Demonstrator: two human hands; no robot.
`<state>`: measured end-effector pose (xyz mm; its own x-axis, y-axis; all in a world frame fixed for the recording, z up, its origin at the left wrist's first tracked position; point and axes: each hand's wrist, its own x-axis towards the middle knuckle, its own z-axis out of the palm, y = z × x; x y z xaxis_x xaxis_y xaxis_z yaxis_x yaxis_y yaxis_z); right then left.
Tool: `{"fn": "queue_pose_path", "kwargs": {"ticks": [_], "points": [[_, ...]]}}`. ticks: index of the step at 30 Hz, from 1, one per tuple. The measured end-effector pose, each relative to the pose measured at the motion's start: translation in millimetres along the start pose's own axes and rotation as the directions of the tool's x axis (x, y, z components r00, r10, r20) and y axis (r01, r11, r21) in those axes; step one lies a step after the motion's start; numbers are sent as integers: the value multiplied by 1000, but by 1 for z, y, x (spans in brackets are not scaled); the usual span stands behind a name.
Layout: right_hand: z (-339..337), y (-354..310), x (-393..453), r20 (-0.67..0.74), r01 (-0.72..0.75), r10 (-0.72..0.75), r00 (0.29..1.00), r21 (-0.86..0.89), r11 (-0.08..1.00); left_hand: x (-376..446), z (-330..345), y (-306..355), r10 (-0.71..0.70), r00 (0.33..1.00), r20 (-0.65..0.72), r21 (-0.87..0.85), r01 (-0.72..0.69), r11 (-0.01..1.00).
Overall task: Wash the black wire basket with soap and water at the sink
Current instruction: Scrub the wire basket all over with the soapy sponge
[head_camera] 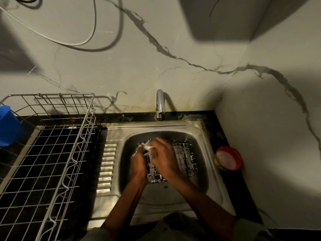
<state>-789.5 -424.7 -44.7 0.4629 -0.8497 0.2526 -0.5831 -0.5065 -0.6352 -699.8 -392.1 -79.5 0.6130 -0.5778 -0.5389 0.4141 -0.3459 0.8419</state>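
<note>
Black wire basket (180, 159) is lying in the bowl of the steel sink (205, 136), its grid streaked with white lather. The left hand (138, 162) is gripping the basket's near-left edge, fingers curled round the wire. The right hand (163, 153) is bearing on the mesh beside it, fingers bent over something pale and foamy; whether that is a scrubber or only suds cannot be told. Judgement: the soaping step is under way, and rinsing is not yet begun, as no water is running from the tap (160, 105). The next move is calling for scrubbing of the far-right mesh, then opening the tap.

A red-rimmed soap tub (229, 158) is standing on the dark surface just right of the sink. A wire dish rack (52, 153) and a blue cup (7, 126) are sitting to the left, well apart. Nothing is obstructing the basin.
</note>
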Motion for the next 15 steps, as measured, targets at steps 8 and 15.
{"fn": "queue_pose_path", "kwargs": {"ticks": [8, 15], "points": [[-46, 96, -14, -159, -397, 377, 913, -120, 910, 6, -16, 4, -81, 997, -1, -34, 81, 996], [-68, 112, -7, -208, -655, 640, 740, -1, 756, 5, -24, 4, -21, 999, 40, 11, 21, 1000]]}}
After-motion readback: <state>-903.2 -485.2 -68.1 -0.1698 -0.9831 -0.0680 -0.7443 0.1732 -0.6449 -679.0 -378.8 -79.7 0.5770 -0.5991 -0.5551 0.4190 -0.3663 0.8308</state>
